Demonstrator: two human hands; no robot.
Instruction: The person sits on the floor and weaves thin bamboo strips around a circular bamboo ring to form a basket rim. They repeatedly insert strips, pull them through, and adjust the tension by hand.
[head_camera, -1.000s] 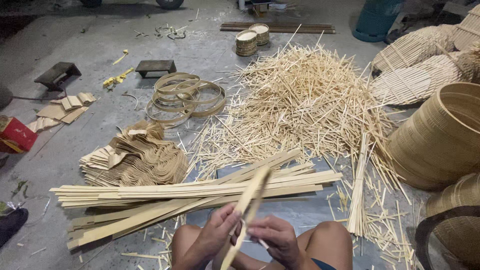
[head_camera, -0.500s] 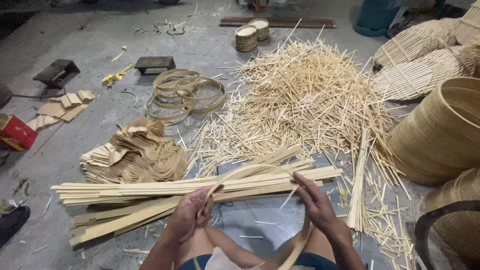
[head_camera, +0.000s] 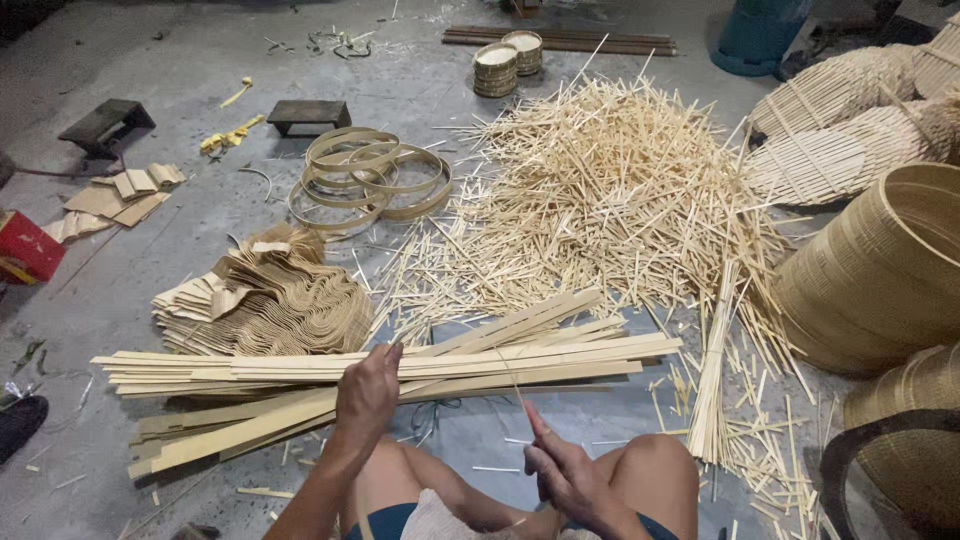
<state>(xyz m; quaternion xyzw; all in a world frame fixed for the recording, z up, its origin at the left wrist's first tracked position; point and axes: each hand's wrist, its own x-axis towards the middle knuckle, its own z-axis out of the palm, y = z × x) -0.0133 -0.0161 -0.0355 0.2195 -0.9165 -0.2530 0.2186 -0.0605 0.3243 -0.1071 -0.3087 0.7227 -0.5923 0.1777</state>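
While the left hand (head_camera: 368, 392) is closed on the bamboo slats (head_camera: 400, 362), the right hand (head_camera: 556, 466), at four o'clock, is held loosely open; a firm one-slat grip seems needed.

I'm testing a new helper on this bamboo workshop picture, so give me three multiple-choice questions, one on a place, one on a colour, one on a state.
1. Where do the bamboo rings lie?
A. on the floor beyond the long strips
B. inside the big basket
C. on the person's lap

2. What colour is the box at the left edge?
A. blue
B. red
C. white

3. What is the left hand doing?
A. resting on a knee
B. gripping the long strips
C. hanging free in the air

A: the rings sit past the strips on the floor.
B: the box is red.
B: the fingers close over the strips.
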